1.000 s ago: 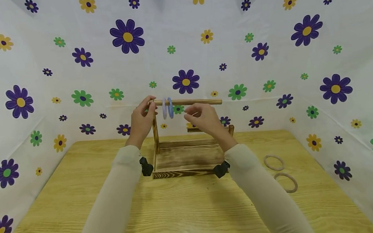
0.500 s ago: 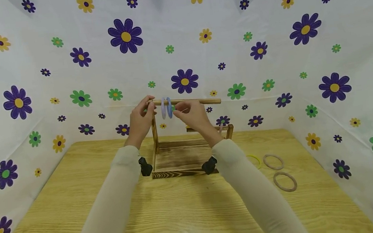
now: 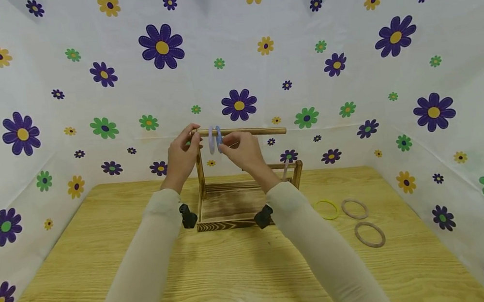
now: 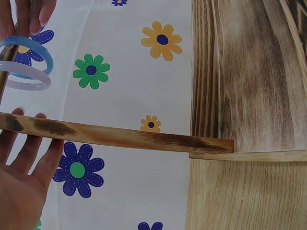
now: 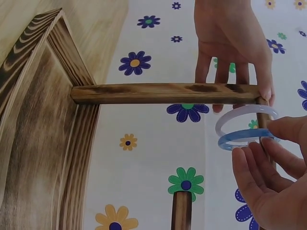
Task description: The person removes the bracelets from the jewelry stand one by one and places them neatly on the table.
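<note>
My left hand grips the top of the upright wooden post of a bangle stand, its fingers passing behind the post and the thumb near the bar's end. Two bangles hang side by side on the stand's top bar. The lavender one is closer to the post, with the blue bangle just right of it. My right hand pinches the blue bangle between thumb and fingers, below and around the bar. Part of the bar is hidden behind that hand.
The stand's tray base sits on the wooden table. A pale bangle hangs from a lower bar at right. On the table lie a yellow bangle and two brownish bangles. Flowered cloth surrounds the table.
My right hand has moved left to the blue bangle and now pinches it. The yellow bangle and pale hanging bangle have come out from behind my right arm. My left hand stays on the post.
</note>
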The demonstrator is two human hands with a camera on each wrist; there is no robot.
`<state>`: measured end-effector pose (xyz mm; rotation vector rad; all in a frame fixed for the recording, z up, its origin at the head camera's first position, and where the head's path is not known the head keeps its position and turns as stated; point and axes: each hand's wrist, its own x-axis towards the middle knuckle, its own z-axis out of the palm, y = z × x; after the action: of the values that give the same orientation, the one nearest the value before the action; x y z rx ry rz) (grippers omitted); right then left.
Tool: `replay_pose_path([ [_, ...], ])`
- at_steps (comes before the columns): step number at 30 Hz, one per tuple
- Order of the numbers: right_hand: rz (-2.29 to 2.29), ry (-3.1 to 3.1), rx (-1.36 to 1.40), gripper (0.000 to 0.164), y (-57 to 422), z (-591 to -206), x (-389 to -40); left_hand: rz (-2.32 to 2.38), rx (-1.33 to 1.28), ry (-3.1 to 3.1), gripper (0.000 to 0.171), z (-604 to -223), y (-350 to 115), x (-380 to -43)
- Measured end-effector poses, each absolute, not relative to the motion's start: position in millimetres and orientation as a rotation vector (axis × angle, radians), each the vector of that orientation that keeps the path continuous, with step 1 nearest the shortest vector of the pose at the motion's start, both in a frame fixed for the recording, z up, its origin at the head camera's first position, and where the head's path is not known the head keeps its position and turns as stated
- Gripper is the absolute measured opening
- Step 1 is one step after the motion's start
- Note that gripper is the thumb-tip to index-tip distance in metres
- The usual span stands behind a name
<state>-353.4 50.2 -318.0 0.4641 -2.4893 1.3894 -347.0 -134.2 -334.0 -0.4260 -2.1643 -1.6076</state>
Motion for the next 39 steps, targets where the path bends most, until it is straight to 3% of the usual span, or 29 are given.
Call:
replay_pose_path([
  [11,1.398,-2.448,0.456,0.02,47.5,-321.8,-358.1,-1.6,-0.435,-2.14,0.04,-356.0,-140.7,-375.7],
  [39,1.474,-2.414,0.421,0.018,66.0,-324.0,-353.8,-1.56,-0.431,-2.148,0.04,-355.6,-139.7,-372.7],
])
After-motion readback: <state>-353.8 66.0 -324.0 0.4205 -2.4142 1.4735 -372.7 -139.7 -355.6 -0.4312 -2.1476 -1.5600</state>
